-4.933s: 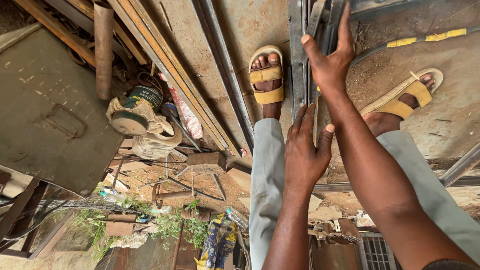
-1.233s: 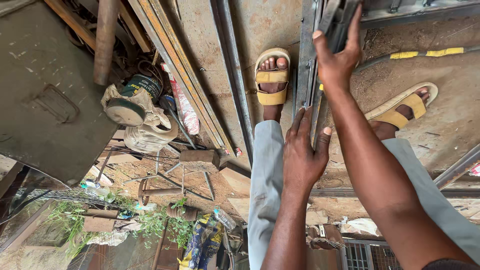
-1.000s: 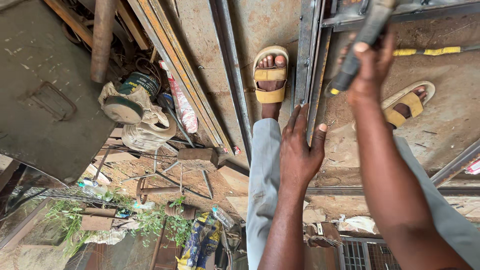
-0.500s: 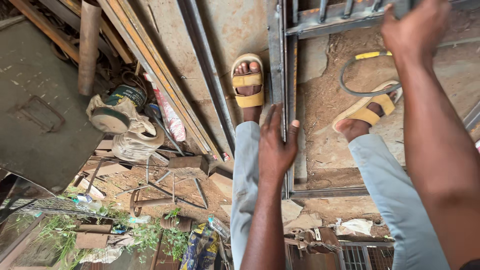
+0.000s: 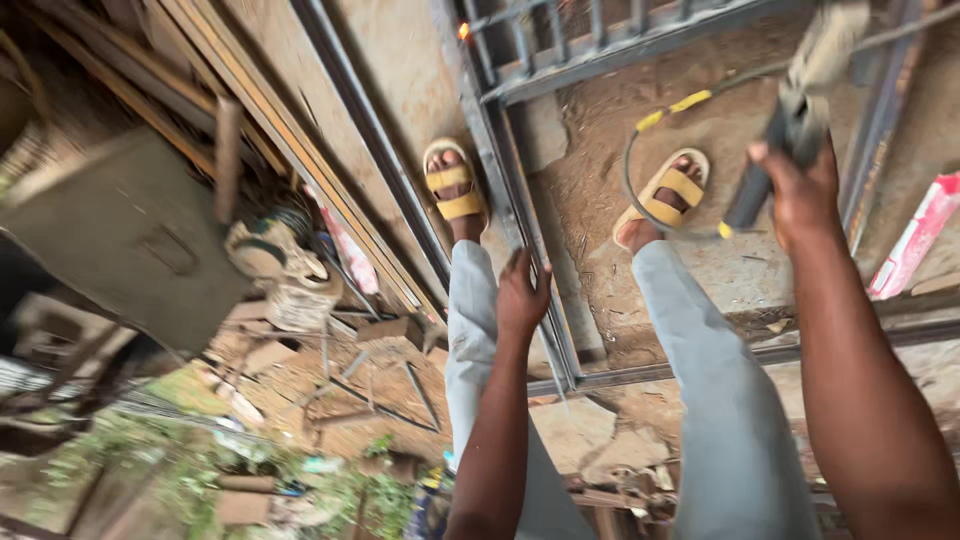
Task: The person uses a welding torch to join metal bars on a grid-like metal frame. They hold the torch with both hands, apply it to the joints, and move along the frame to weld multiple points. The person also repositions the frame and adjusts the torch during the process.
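- The left hand (image 5: pixel 522 298) is stretched down from the bottom of the view, arm nearly straight, and its fingers are laid flat and slightly spread on the long bar of a grey metal frame (image 5: pixel 515 215).
- That hand is not closed around the bar; it is pressed against its side, just beside the left trouser leg.
- The right hand (image 5: pixel 800 190) is raised at the right of the view, forearm running up from the lower right corner, and is clamped around the dark handle of a power tool (image 5: pixel 790 130).
- The upper part of the tool is blurred, so its head cannot be made out clearly.
- A cable (image 5: pixel 640 160) with yellow tape is seen looping from the tool down over the dirt ground by the right foot.
- The tool is held above the frame's inner area, well apart from the left hand.
- A bright orange spark (image 5: pixel 463 31) is seen at the upper corner of the frame, near a barred grille (image 5: pixel 600 40).
- Two feet in yellow sandals (image 5: pixel 455 190) are planted either side of the long bar.
- To the left, a grey metal box (image 5: pixel 130 230) and long metal rails (image 5: pixel 290 130) are lying; whether the box holds anything cannot be told.
- A red and white packet (image 5: pixel 915 235) is lying at the right edge.
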